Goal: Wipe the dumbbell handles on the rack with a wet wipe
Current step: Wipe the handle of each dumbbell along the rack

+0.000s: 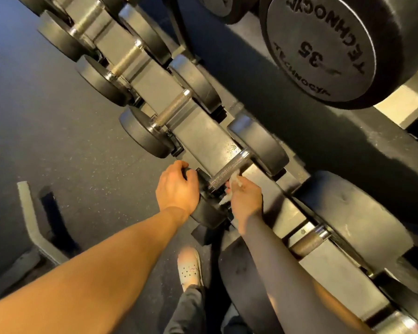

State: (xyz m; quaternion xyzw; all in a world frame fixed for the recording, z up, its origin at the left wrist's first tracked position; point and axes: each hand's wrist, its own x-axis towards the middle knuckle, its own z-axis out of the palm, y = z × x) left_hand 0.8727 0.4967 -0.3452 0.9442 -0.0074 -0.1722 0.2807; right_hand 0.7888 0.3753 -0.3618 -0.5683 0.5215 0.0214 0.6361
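Observation:
A row of black dumbbells lies on the lower tier of the grey rack [198, 131]. My left hand [176, 186] grips the near head [208, 213] of one dumbbell, fingers curled over its top. Its knurled steel handle [227, 168] runs up and right to the far head [258, 143]. My right hand [243, 196] pinches a crumpled white wet wipe [233, 180] against the underside of that handle, near its lower end. Other knurled handles sit further up the row [173, 109], and one lies to the right [308, 243].
A large dumbbell head marked 35 [323, 47] hangs over from the upper tier. Bigger dumbbells [352, 213] sit at the right. Dark speckled rubber floor [58, 131] spreads to the left, with a grey rack foot [32, 220]. My shoe [190, 267] stands below.

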